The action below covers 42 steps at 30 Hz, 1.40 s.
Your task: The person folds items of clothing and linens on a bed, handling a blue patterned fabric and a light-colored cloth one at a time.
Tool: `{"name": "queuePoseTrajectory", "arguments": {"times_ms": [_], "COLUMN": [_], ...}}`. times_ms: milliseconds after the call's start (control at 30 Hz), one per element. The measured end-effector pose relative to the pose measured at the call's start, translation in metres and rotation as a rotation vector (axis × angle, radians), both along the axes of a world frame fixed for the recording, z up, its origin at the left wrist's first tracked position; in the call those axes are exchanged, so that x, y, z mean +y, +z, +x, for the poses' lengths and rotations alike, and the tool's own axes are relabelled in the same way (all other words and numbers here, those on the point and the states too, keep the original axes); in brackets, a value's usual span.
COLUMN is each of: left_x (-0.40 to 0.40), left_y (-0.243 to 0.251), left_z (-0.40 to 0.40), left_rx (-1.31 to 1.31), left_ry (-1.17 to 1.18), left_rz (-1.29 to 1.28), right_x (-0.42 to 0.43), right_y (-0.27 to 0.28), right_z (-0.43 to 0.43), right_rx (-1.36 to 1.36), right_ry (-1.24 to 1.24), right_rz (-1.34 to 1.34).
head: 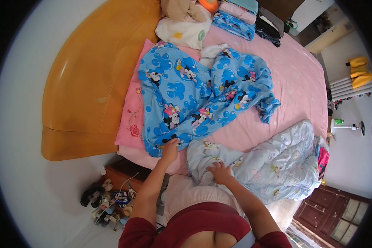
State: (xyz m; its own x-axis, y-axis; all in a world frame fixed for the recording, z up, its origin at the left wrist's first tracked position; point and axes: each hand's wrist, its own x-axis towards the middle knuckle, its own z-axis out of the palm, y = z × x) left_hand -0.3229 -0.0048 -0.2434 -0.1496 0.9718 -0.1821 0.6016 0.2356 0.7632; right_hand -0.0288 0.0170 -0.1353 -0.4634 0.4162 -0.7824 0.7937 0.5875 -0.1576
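Observation:
Crumpled across the bed is a bright blue fabric cover [186, 93] printed with cartoon mice and bubbles. My left hand [170, 150] touches its near edge, and whether the fingers pinch the cloth cannot be made out. Under the cover's left part lies a pink pillow [131, 121] with embroidered flowers. My right hand [220, 173] rests with spread fingers on a pale blue quilt [276, 161] with small cartoon figures, bunched along the bed's near side. A bit of white cloth [209, 54] shows behind the blue cover.
The bed's pink sheet [297, 74] spreads to the right, beside a tan padded headboard [86, 77] on the left. Folded bedding [235, 21], dark folded clothes [269, 26] and a white pillow [183, 32] sit at the far side. Small items crowd a bedside cabinet [124, 176].

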Motion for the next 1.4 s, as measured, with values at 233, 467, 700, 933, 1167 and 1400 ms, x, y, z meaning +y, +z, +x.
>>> {"name": "queuePoseTrajectory", "arguments": {"times_ms": [233,467,700,933,1167,1400], "left_x": [-0.019,-0.028,0.017,0.049,0.018,0.016], "left_y": [-0.002,-0.048,-0.019,0.077,0.111,0.162], "left_z": [0.016,0.043,0.006,-0.029,-0.026,-0.015], "left_rx": [0.348,0.643,-0.080,-0.463,-0.595,-0.600], "left_ry": [-0.245,-0.304,0.178,0.221,0.156,0.140], "left_rz": [-0.130,-0.264,0.065,-0.057,0.012,-0.088], "right_x": [0.003,-0.011,-0.009,0.021,0.068,0.095], "right_y": [0.000,0.000,0.002,0.018,0.017,-0.008], "right_z": [-0.003,0.008,0.002,-0.015,-0.069,-0.082], "right_rx": [0.005,0.046,0.031,0.053,0.761,0.671], "right_ry": [-0.041,-0.057,-0.078,-0.141,-0.456,-0.193], "right_rz": [-0.019,0.008,-0.008,-0.164,0.404,0.398]}}
